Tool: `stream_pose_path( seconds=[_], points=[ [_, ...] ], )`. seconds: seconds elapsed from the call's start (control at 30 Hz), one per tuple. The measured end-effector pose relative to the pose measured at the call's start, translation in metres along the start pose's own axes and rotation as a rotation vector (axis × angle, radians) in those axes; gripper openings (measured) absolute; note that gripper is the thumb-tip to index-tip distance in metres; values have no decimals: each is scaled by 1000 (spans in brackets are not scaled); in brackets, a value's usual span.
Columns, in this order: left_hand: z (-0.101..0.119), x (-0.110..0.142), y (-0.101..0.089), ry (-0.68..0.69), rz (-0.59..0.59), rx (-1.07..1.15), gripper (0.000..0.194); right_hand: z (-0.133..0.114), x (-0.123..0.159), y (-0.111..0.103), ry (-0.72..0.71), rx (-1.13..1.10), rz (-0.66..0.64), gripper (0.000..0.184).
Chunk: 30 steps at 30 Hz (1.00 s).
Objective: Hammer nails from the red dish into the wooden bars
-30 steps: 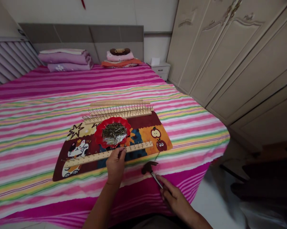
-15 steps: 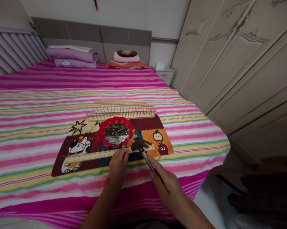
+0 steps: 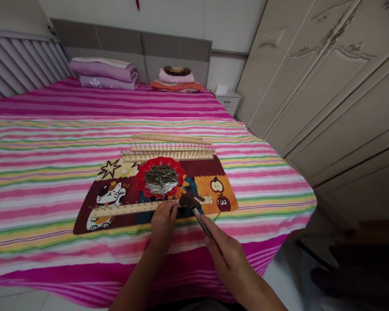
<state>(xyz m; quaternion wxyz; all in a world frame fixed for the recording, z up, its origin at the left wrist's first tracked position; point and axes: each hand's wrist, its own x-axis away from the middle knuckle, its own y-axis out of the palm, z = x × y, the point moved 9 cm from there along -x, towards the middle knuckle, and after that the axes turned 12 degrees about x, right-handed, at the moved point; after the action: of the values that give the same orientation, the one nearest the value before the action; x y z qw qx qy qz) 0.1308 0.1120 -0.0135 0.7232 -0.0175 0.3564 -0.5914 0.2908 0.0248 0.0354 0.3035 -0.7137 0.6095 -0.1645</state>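
My right hand (image 3: 228,250) is wrapped round the handle of a claw hammer (image 3: 199,218), its dark head hanging low over the near wooden strip (image 3: 126,210). Just left of the hammer head, my left hand (image 3: 163,222) is closed in a pinch at the strip's near edge, on a nail that its fingers mostly hide. Nails stand in a spaced row along this strip, some leaning. Right behind it, a red scalloped bowl (image 3: 141,185) holds a heap of loose nails (image 3: 162,179). All this lies on a printed mat (image 3: 84,218) with a cat and apples.
Beyond the bowl lie wooden strips (image 3: 168,156) densely set with upright nails, and farther back more bare-looking strips (image 3: 171,137). The striped bed (image 3: 262,172) carries everything. Folded bedding (image 3: 105,73) is stacked by the headboard; a wardrobe (image 3: 311,95) lines the right side.
The hammer has come up and left from the bed's near side to over the strip, its head now beside my left fingers. My left hand keeps its pinch. The view has shifted slightly.
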Motion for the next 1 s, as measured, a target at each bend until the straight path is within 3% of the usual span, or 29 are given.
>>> stream_pose_path(
  seconds=[0.13, 0.27, 0.43, 0.57, 0.63, 0.73, 1.0],
  points=[
    [3, 2, -5, 17, -3, 8, 15, 26, 29, 7, 91, -122, -91, 46],
    [12, -3, -31, 28, 21, -45, 19, 73, 58, 25, 215, -189, -107, 47],
    [8, -48, -59, -71, -43, -307, 23, 114, 80, 50, 335, -221, -116, 47],
    [-20, -83, -35, -222, -402, -586, 22, 126, 84, 61, 406, -274, -130, 50],
    [-35, -91, -26, -330, -516, -667, 21, 127, 84, 60, 421, -297, -103, 50],
    [-45, -98, -17, -410, -562, -683, 15, 125, 82, 58, 432, -322, -78, 48],
    [-45, -101, -4, -355, -667, -560, 8, 118, 78, 65, 467, -431, -130, 61]
  ],
)
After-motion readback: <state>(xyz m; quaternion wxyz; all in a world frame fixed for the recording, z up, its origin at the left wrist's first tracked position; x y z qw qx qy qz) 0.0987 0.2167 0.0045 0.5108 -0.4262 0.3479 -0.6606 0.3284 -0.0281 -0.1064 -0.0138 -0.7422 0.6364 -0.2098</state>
